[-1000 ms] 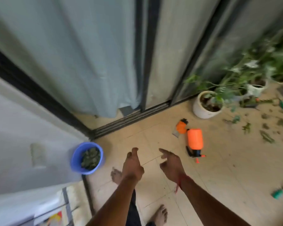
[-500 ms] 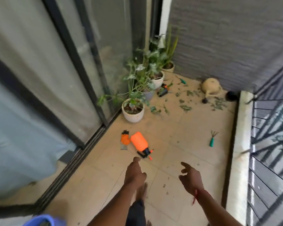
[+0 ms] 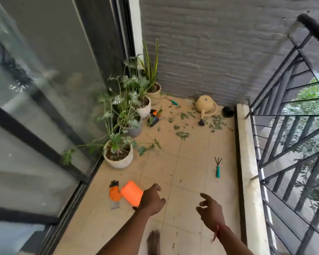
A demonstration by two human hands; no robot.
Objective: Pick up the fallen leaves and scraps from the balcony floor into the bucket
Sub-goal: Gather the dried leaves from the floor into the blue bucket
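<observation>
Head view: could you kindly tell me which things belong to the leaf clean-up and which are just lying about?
For the job: fallen leaves; left hand; right hand, both empty.
Lying about: watering can; hand rake; orange sprayer; glove; white plant pot; black pot.

Leaves (image 3: 182, 134) lie between plant pots (image 3: 118, 159) and watering can (image 3: 205, 107).

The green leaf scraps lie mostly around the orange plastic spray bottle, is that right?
No. The head view shows the green leaf scraps mostly around the tipped beige watering can in the far corner; the orange plastic spray bottle lies apart from them, nearer.
</observation>
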